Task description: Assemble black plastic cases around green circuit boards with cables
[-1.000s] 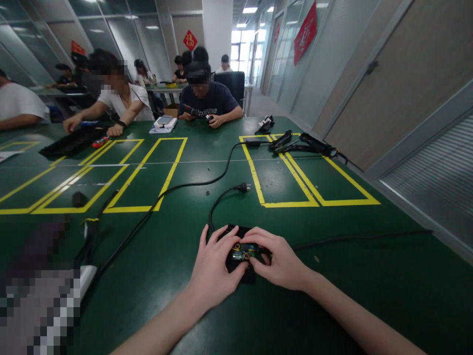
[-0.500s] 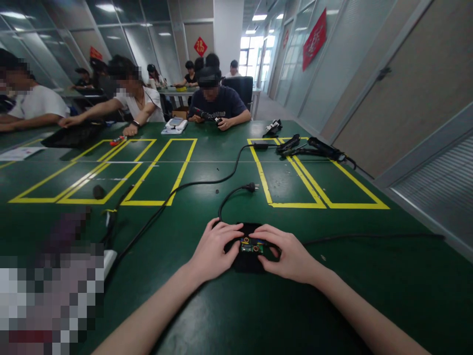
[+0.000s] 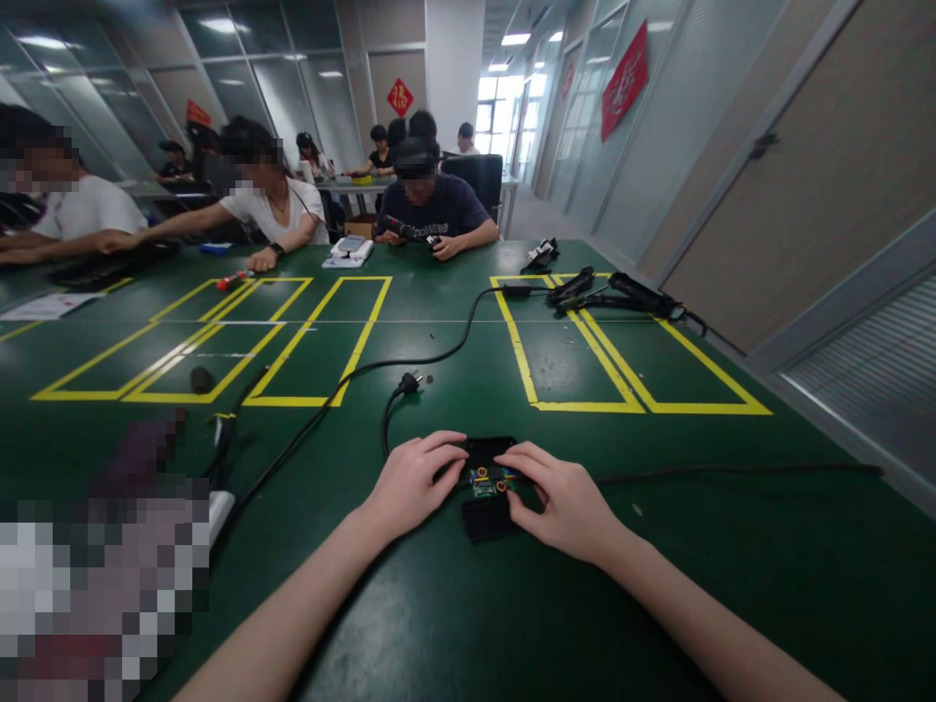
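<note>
The left-hand ends of the circuit board and the black casing are partly covered by the left hand, and the board's right end disappears beneath the right hand. Small parts on the board blur together, though two copper-coloured rings show. The board lies between the hands, over the open casing on the green table. The right thumb and fingers are curled apart, gripping the board's right end from its near and far edges. The left thumb and fingers bend inward with a narrow gap at the board's left end; whether they pinch anything cannot be told. The cord of the three-pin plug passes out of sight behind the left hand. Pixelation masks the lower-left corner.
</note>
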{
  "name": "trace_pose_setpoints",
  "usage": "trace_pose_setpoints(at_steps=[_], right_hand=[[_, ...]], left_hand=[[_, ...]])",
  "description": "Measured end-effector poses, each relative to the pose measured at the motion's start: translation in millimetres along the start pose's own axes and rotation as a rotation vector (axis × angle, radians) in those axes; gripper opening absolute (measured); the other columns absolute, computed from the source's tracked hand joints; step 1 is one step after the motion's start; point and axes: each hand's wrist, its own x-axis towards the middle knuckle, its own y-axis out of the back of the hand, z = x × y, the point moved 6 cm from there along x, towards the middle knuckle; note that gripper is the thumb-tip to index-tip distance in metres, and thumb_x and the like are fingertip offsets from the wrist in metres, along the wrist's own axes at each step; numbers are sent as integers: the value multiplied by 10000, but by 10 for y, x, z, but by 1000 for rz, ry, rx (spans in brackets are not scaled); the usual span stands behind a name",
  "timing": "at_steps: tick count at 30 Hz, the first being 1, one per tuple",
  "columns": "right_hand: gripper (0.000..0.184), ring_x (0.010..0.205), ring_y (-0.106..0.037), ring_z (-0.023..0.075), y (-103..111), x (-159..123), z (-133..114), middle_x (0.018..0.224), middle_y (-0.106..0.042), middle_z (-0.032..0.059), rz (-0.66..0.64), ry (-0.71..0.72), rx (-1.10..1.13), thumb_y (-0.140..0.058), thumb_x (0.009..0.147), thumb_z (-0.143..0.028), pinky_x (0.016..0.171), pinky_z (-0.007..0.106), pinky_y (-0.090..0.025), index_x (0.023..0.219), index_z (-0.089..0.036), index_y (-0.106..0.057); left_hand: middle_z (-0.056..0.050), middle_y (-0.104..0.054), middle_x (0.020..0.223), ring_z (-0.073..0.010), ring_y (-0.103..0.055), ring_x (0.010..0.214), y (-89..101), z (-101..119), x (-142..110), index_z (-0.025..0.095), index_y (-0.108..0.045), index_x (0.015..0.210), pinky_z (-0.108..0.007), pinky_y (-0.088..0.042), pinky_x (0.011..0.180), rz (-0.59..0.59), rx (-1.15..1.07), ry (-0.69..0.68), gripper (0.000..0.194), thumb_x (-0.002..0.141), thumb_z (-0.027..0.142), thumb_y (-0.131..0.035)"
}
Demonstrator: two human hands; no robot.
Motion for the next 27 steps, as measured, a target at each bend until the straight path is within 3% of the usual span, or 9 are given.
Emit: trace_pose_setpoints(at_steps=[3,9,12,16,22,24,27], right_hand=[[374,802,-731,191,-51,2,-43,1169,-718,101,-25,-32,-151,-559,854,-202,635,272,-562,1206,-182,-682],[428,733,-714,184,-62,1,-30,1253,-678,138,-25,-87,-185,-541,879,-227,601,299,-578,1288,-165,-650],[412,674,-691,148,-22,-11,4,1334,-638,139,3,-89,-86,-537,913,-239,583,295,-583,1314,-193,-620],[369,650,-685,145,76,-52,56,1301,-638,148,45,-79,-50,-519,963,-266,540,289,-571,1313,-181,-599],[288,651,-674,132,237,-132,127,1054,-710,98,18,38,-107,-508,1003,-281,554,235,-529,1230,-166,-642],[250,623,-658,130,280,-141,206,937,-728,77,12,19,-125,-488,1030,-302,537,226,-487,1114,-168,-682],[335,584,-642,140,285,-144,319,759,-719,48,-32,-7,-159,-461,1067,-372,536,239,-440,903,-185,-687]], left_hand=[[-77,-751,1269,-212,-757,1033,-14,-6,3,223,-751,1084,-367,-595,932,2,39,24,224,1030,232,-534],[-92,-716,1284,-230,-731,1064,25,78,-6,217,-711,1190,-377,-576,942,-58,-62,33,294,935,193,-567],[-78,-721,1149,-207,-720,946,18,72,-8,210,-703,1201,-330,-581,850,-86,-75,61,318,907,192,-584],[-56,-712,924,-218,-665,876,-12,45,2,192,-714,1083,-352,-533,819,-89,43,49,188,974,201,-561],[-59,-700,960,-209,-637,875,-55,-6,-2,195,-659,1073,-337,-493,802,-109,148,41,237,1088,258,-431],[-51,-702,926,-201,-649,835,-39,-37,-7,196,-653,1060,-313,-488,771,-118,148,49,251,1095,276,-418],[-15,-685,788,-175,-636,697,3,-122,-15,199,-648,935,-270,-437,656,-153,132,97,298,1093,349,-444]])
